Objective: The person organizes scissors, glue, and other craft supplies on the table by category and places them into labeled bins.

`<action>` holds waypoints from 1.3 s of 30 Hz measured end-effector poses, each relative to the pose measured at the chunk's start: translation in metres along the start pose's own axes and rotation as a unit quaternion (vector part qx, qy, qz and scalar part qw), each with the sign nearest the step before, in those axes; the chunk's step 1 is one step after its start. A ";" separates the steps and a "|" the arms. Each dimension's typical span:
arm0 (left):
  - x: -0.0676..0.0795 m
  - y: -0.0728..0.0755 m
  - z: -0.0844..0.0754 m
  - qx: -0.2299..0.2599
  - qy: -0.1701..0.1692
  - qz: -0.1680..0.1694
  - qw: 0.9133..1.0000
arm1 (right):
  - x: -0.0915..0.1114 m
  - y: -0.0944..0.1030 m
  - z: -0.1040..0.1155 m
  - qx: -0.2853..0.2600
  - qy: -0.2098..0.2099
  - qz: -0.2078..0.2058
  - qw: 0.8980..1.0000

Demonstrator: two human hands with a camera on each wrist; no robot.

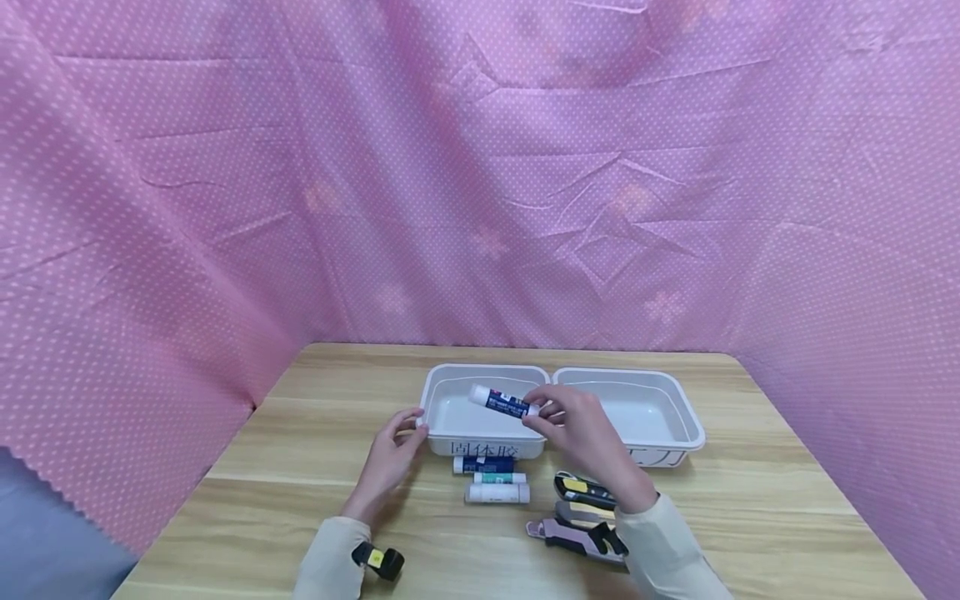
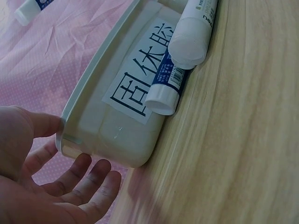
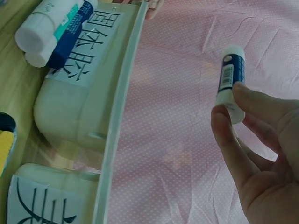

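Note:
Above the left white tray [image 1: 480, 423], my right hand [image 1: 573, 417] pinches a blue-and-white glue stick [image 1: 502, 402] between thumb and fingers near one end. The glue stick [image 3: 232, 77] is tilted and clear of the tray rim. My left hand [image 1: 393, 454] holds the left front corner of that tray, with the thumb at the rim and the fingers around the corner in the left wrist view. In front of the tray lie a blue glue stick [image 1: 483, 465], a green-and-white one [image 1: 500, 478] and a larger white one [image 1: 497, 494], side by side.
A second white tray [image 1: 637, 408] stands right beside the first; both carry printed front labels. Several utility knives, including a black-and-yellow one [image 1: 585, 489] and a pinkish one [image 1: 573, 536], lie in front of it under my right forearm. A pink curtain [image 1: 517, 208] closes off the back.

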State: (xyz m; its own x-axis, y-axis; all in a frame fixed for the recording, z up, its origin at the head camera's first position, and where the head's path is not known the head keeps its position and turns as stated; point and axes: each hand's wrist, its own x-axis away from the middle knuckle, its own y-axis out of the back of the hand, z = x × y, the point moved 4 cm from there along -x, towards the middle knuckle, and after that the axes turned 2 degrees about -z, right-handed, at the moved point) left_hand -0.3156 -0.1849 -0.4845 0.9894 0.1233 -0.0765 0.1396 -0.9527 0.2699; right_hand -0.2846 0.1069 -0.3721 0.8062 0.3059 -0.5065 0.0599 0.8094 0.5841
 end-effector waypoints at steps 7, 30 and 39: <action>0.006 -0.001 -0.001 -0.011 -0.023 -0.014 1.000 | 0.003 0.000 -0.012 0.008 -0.033 -0.021 0.999; 0.008 -0.001 -0.002 -0.005 -0.013 -0.014 1.000 | 0.000 -0.014 -0.038 0.032 -0.089 -0.011 0.995; 0.005 -0.001 -0.002 0.012 -0.018 -0.008 1.000 | -0.001 -0.017 -0.043 0.041 -0.101 -0.008 0.994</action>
State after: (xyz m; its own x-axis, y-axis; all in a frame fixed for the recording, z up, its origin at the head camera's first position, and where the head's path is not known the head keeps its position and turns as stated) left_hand -0.3105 -0.1830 -0.4833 0.9850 0.1281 -0.1155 0.1532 -0.9574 0.2446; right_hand -0.3118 0.1138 -0.4085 0.9059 0.1791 -0.3838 0.1153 0.7677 0.6303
